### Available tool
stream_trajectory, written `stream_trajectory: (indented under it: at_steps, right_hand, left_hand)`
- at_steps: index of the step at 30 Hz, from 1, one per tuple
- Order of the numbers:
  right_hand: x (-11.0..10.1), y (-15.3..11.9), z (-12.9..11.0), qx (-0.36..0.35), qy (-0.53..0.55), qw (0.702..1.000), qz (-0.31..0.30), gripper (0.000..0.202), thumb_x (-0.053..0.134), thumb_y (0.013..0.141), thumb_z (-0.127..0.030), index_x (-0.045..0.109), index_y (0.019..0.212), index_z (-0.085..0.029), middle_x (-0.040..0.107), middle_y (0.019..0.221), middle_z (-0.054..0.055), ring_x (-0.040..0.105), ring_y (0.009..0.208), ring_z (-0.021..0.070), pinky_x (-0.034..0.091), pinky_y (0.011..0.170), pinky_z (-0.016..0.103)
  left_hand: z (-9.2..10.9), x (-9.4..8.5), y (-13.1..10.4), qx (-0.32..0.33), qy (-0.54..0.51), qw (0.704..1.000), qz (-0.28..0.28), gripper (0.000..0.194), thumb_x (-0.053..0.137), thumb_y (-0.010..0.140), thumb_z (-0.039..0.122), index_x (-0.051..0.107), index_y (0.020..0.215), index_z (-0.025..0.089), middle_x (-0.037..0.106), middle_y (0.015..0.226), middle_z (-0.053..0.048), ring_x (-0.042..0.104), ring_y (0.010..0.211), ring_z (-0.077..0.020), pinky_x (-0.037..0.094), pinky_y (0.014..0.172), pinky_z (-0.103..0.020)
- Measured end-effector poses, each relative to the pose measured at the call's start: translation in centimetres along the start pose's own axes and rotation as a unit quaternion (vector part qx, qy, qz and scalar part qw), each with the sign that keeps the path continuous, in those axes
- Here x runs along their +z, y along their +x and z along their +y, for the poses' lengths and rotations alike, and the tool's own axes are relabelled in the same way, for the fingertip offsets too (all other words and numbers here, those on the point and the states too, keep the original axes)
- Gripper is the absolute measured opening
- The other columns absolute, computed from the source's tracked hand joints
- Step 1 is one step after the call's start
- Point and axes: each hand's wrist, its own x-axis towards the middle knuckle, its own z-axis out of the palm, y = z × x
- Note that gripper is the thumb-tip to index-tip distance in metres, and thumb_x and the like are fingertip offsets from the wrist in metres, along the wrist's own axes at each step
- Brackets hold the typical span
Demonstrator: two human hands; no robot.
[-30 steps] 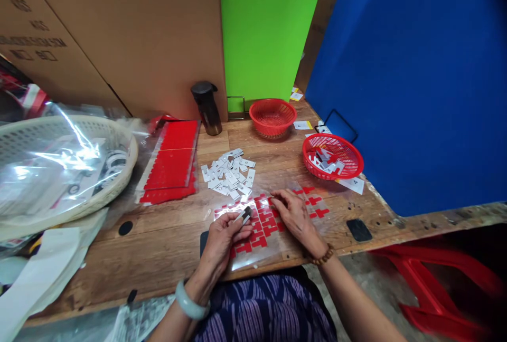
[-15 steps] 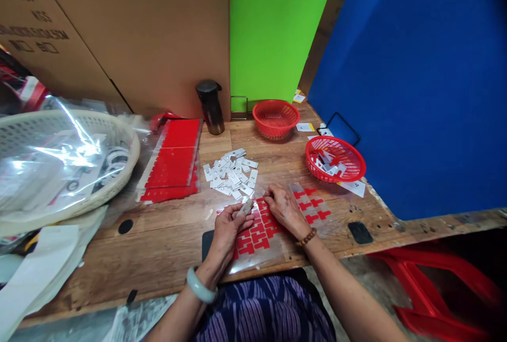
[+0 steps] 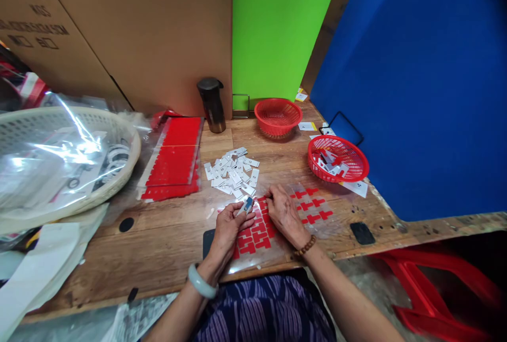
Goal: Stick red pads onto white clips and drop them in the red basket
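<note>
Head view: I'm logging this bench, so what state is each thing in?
Left hand: pinching a piece
Right hand: at the sheet, grip unclear
Sheet: flat, partly hand-covered
Strips: loosely piled
Near red basket: part-filled
Far red basket: upright
Bottle: upright, lidded
Pale basket: loaded, plastic-covered
Red sheets: stacked

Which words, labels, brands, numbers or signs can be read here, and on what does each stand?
"KGS", twice: on the brown cardboard panel at left.
Below, on the same panel: a line ending "CM", the rest blurred; two printed squares with unreadable characters.
Small flat white pieces and white-and-yellow paper cards: marks too small to read.
</note>
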Motion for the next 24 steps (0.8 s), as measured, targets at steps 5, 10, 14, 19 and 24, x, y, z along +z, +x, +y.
stream_trajectory:
  at_steps: [5, 10, 14, 19, 24]
  right_hand:
    - [0.4, -0.1, 0.5, 0.009, 0.036, 0.999, 0.019, 0.025, 0.041, 0.077, -0.004, 0.051, 0.096, -0.016, 0.056, 0.089, 0.007, 0.052, 0.084, 0.02, 0.041, 0.074, 0.03]
    - [0.1, -0.2, 0.5, 0.007, 0.055, 0.998, 0.024, 0.016, 0.042, 0.078, -0.005, 0.052, 0.078, -0.018, 0.051, 0.079, 0.004, 0.051, 0.076, 0.019, 0.041, 0.07, 0.03]
    - [0.3, -0.5, 0.3, 0.034, 0.099, 0.994, 0.042, 0.014, 0.045, 0.08, -0.009, 0.052, 0.072, -0.019, 0.051, 0.076, 0.003, 0.05, 0.071, 0.0176, 0.04, 0.066, 0.029]
    - [0.6, -1.2, 0.2, 0.022, 0.121, 0.992, 0.037, 0.012, 0.048, 0.082, -0.014, 0.053, 0.072, -0.019, 0.053, 0.077, 0.003, 0.05, 0.073, 0.0179, 0.04, 0.069, 0.03]
    - [0.4, -1.5, 0.0, 0.008, 0.13, 0.991, 0.018, 0.009, 0.053, 0.079, -0.018, 0.052, 0.071, -0.02, 0.055, 0.075, 0.002, 0.05, 0.075, 0.0189, 0.039, 0.071, 0.032]
  left_hand:
    - [0.1, 0.1, -0.2, 0.002, -0.001, 1.0, -0.001, 0.02, 0.054, 0.079, -0.002, 0.051, 0.095, 0.011, 0.069, 0.074, -0.007, 0.071, 0.07, -0.0164, 0.056, 0.061, -0.02]
    - [0.0, 0.1, -0.2, 0.006, 0.006, 1.0, -0.001, 0.02, 0.053, 0.079, -0.002, 0.05, 0.094, 0.011, 0.069, 0.074, -0.007, 0.071, 0.07, -0.0164, 0.056, 0.061, -0.02]
    - [-0.2, 0.1, 0.0, 0.009, 0.013, 1.0, 0.005, 0.019, 0.053, 0.08, -0.001, 0.051, 0.095, 0.011, 0.069, 0.076, -0.007, 0.071, 0.071, -0.0161, 0.056, 0.061, -0.02]
    - [-0.3, 0.1, 0.1, 0.011, 0.004, 1.0, 0.01, 0.02, 0.056, 0.079, 0.0, 0.052, 0.094, 0.011, 0.07, 0.079, -0.008, 0.071, 0.07, -0.0159, 0.057, 0.06, -0.021]
    - [-0.1, 0.1, 0.0, 0.007, -0.002, 1.0, 0.005, 0.02, 0.057, 0.078, 0.0, 0.053, 0.094, 0.011, 0.07, 0.077, -0.008, 0.071, 0.069, -0.016, 0.057, 0.06, -0.02]
